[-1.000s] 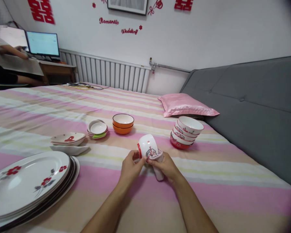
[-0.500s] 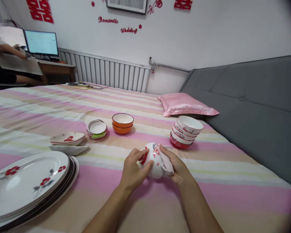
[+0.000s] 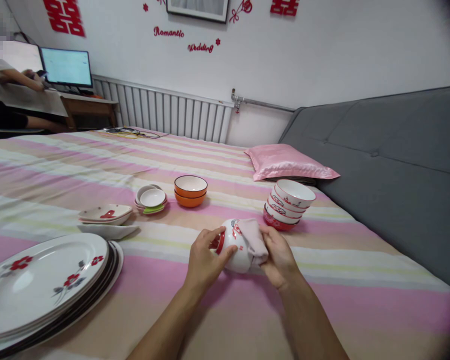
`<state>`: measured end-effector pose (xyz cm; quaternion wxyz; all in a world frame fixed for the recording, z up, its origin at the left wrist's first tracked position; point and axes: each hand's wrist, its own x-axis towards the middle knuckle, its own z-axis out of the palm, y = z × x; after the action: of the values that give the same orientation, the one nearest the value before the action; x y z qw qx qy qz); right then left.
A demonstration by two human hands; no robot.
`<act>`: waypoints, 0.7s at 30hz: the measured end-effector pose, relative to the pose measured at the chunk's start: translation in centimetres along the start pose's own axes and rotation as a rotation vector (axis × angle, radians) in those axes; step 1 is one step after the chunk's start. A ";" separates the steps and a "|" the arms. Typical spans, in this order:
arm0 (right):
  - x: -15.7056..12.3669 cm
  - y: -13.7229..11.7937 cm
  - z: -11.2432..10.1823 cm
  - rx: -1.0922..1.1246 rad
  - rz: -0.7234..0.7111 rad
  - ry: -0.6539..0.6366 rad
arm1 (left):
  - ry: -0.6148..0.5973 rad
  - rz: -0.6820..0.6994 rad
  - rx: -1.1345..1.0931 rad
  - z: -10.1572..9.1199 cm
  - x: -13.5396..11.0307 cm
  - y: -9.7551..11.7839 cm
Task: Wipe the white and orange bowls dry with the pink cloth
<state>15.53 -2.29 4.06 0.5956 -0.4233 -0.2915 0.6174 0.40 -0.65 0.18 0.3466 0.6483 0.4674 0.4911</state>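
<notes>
A white bowl (image 3: 230, 250) with red and blue drawings and a red base is tipped on its side between my hands, just above the bedspread. My left hand (image 3: 209, 255) grips its base end, thumb along the wall. In my right hand (image 3: 279, 257) is a pale pink cloth (image 3: 254, 239), pressed against the bowl's outer side and rim; the fingers behind it are partly hidden. To the right of my hands stands a stack of similar bowls (image 3: 288, 205), the lowest one red.
Two stacked orange bowls (image 3: 190, 192), small dishes (image 3: 152, 198) and leaf-shaped dishes (image 3: 107, 215) sit left of centre. A tall pile of oval plates (image 3: 45, 280) fills the near left. Behind lie a pink pillow (image 3: 288, 161) and grey headboard (image 3: 390, 165). A person (image 3: 18, 85) sits far left.
The cloth has shifted up and over the bowl's side, covering more of the drawing. The bowl has turned slightly and moved a little left, while my right hand has opened out somewhat behind the cloth.
</notes>
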 end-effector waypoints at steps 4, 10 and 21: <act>-0.6 -0.3 0.7 0.039 0.030 0.024 | 0.028 -0.014 0.001 0.0 0.2 -0.1; -0.3 0.8 1.1 -0.107 -0.030 0.074 | 0.030 -0.016 -0.001 0.0 0.1 -0.2; -0.4 1.9 1.1 -0.228 -0.022 -0.037 | 0.108 -0.064 -0.009 -0.4 0.4 -0.8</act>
<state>13.61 -2.72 3.03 0.5449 -0.4737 -0.3754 0.5812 -0.17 -0.05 -0.27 0.3394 0.6042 0.5035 0.5161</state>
